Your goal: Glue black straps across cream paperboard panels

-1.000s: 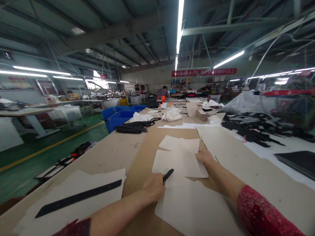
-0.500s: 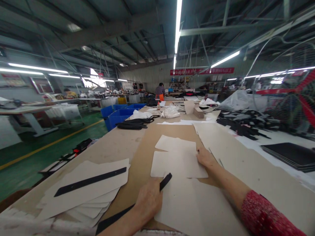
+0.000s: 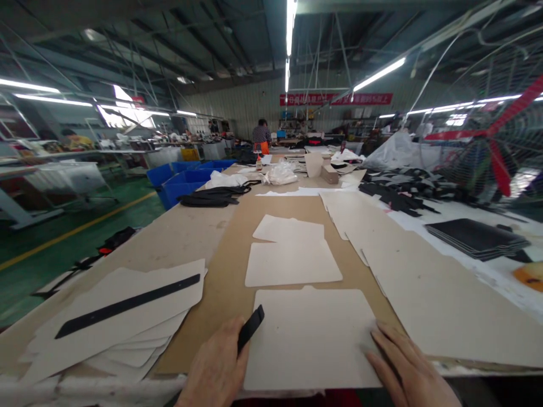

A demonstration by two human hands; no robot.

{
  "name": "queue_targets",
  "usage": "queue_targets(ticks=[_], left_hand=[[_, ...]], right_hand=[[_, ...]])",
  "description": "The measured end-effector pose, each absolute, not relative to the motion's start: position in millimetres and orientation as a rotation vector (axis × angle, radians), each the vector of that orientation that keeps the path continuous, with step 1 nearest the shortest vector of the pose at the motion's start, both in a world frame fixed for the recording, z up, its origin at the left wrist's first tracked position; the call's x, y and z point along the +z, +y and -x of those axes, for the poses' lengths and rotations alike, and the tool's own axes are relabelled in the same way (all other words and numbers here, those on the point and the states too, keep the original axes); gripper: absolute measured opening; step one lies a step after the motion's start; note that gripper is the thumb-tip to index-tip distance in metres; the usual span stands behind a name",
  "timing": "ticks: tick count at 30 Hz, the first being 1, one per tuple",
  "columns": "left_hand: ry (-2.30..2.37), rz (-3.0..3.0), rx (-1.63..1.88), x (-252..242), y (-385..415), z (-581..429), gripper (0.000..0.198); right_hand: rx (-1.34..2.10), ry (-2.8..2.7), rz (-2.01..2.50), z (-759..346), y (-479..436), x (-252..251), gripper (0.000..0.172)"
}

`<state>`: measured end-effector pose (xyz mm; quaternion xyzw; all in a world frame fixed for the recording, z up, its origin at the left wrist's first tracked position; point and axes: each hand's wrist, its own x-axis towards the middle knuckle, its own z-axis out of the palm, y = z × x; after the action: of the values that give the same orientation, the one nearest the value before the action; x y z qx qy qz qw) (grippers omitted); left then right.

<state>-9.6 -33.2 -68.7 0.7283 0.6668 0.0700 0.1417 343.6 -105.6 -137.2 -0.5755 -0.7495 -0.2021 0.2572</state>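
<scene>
My left hand is closed around a black strip, whose end sticks out past the fingers. That hand is at the left edge of a pale cardboard panel lying at the table's front. At the panel's right edge is my right hand, fingers stretched out flat. Beyond it lie another cardboard panel and a partly covered one. On the left, a fanned stack of cardboard panels carries a second black strip laid slantwise.
Large pale sheets cover the table's right side. Black straps and a clear plastic bag lie farther back. Blue bins stand on the left; a stack of black panels and a fan are right.
My right hand has moved from the farther panels back to the near panel's right edge. The near panel now lies squarely in front of me. My left hand still holds the black strip.
</scene>
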Motion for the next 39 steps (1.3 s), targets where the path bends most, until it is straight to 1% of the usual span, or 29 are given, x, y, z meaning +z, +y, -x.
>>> queue_targets(ticks=[3, 6, 8, 10, 12, 13, 15, 18, 19, 21, 25, 27, 28, 31, 34, 37, 39], left_hand=[[1.929, -2.096, 0.173, -60.5, -39.0, 23.5, 0.033], [1.869, -1.97, 0.258, -39.2, -49.2, 35.7, 0.027], [1.729, -1.747, 0.418, -22.4, -58.5, 36.9, 0.039], [1.51, -1.433, 0.586, -7.7, -65.4, 30.1, 0.051], [1.28, -1.164, 0.701, 2.0, -65.7, 17.3, 0.052], [1.182, -1.081, 0.714, 4.5, -63.7, 10.1, 0.05], [1.058, -0.985, 0.705, 5.6, -58.5, -3.9, 0.048], [0.951, -0.994, 0.654, 1.5, -56.4, -22.5, 0.049], [0.925, -1.023, 0.633, -0.3, -57.5, -27.8, 0.05], [0.918, -1.084, 0.606, -3.5, -60.8, -37.1, 0.053], [1.01, -1.102, 0.573, -8.0, -63.4, -48.4, 0.052], [1.032, -1.11, 0.553, -10.5, -62.5, -50.0, 0.053], [1.034, -1.126, 0.539, -11.9, -62.1, -49.9, 0.055], [1.026, -1.228, 0.484, -17.4, -61.9, -47.8, 0.063], [1.012, -1.354, 0.442, -23.2, -62.9, -44.8, 0.064], [1.015, -1.423, 0.43, -26.7, -63.9, -42.7, 0.064], [1.021, -1.414, 0.43, -27.1, -64.3, -42.6, 0.062]], right_hand=[[-0.627, -2.133, 1.497, -333.2, -96.5, -142.1, 0.031], [-0.617, -2.078, 1.479, -325.1, -86.8, -135.1, 0.038], [-0.531, -1.982, 1.419, -314.6, -85.2, -124.4, 0.038], [-0.273, -1.956, 1.302, -296.6, -85.6, -107.0, 0.03], [0.13, -1.941, 1.225, -271.9, -85.1, -83.7, 0.021], [0.332, -1.909, 1.213, -258.1, -84.1, -71.2, 0.021], [0.641, -1.776, 1.234, -230.8, -80.6, -48.5, 0.03], [0.864, -1.576, 1.255, -199.2, -73.8, -30.4, 0.037], [0.886, -1.561, 1.254, -192.7, -71.9, -29.9, 0.04], [0.825, -1.607, 1.252, -185.6, -69.4, -35.8, 0.046], [0.444, -1.735, 1.242, -186.4, -70.2, -56.7, 0.053], [0.332, -1.745, 1.228, -189.4, -71.0, -61.2, 0.054], [0.318, -1.752, 1.218, -190.9, -71.3, -60.8, 0.052], [0.426, -1.804, 1.178, -194.2, -72.0, -52.4, 0.042], [0.606, -1.766, 1.178, -196.3, -72.7, -42.1, 0.035], [0.743, -1.661, 1.214, -199.2, -71.6, -38.2, 0.037], [0.733, -1.664, 1.211, -201.9, -69.9, -39.9, 0.039]])
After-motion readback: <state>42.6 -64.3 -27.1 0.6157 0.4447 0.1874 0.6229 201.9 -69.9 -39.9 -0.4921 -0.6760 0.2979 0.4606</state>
